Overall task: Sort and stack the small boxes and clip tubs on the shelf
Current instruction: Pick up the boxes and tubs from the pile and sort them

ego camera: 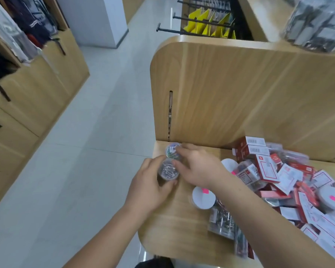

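Both hands on clip tubs at the shelf's left rear corner.

Left hand (150, 187) wraps a clear tub (168, 170) of silvery clips, fingers curled round its side, thumb at the near edge. Right hand (196, 167) reaches over it, fingertips pinching a second tub (172, 149) with a white label, just behind the first and touching the wooden back panel (240, 93). Both tubs sit on the shelf (174, 229), touching or nearly so; can't tell which. A white-lidded tub (203, 198) with a pink sticker sits near the right wrist. Loose heap of red-and-white boxes (267, 171), bags and more tubs fills the shelf's right side.
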The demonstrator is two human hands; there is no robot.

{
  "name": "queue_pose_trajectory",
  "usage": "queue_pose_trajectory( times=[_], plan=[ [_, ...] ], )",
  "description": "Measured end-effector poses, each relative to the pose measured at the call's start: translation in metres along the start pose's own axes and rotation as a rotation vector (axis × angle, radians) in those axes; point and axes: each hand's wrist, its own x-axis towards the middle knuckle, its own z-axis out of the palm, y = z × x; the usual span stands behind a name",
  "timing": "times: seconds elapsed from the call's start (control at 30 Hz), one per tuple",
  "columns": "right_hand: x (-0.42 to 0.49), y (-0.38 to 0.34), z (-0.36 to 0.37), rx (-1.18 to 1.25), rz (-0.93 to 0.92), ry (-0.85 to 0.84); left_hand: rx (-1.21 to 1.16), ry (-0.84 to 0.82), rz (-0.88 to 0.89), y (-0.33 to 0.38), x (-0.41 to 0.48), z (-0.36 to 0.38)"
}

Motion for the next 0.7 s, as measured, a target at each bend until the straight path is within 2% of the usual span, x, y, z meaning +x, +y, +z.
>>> queue_pose_trajectory(
  times=[0.1, 0.23, 0.33, 0.43, 0.57, 0.7],
  plan=[
    [0.001, -0.002, -0.005, -0.006, -0.009, 0.028, -0.033, -0.007, 0.001, 0.003, 0.007, 0.002],
    [-0.025, 0.004, -0.017, 0.039, 0.012, 0.168, -0.094, -0.018, -0.032, 0.000, -0.002, -0.001],
    [-0.059, 0.010, -0.027, 0.114, 0.063, 0.264, -0.026, 0.067, 0.022, 0.007, -0.013, -0.007],
    [-0.087, 0.015, -0.045, 0.092, 0.120, 0.259, -0.048, 0.092, 0.143, 0.042, -0.013, -0.006],
    [-0.125, 0.036, -0.074, 0.043, 0.220, 0.301, -0.123, -0.030, 0.319, 0.114, -0.015, 0.019],
    [-0.173, 0.077, -0.094, 0.009, 0.348, 0.392, -0.162, -0.258, 0.430, 0.163, -0.019, 0.068]
  ],
)
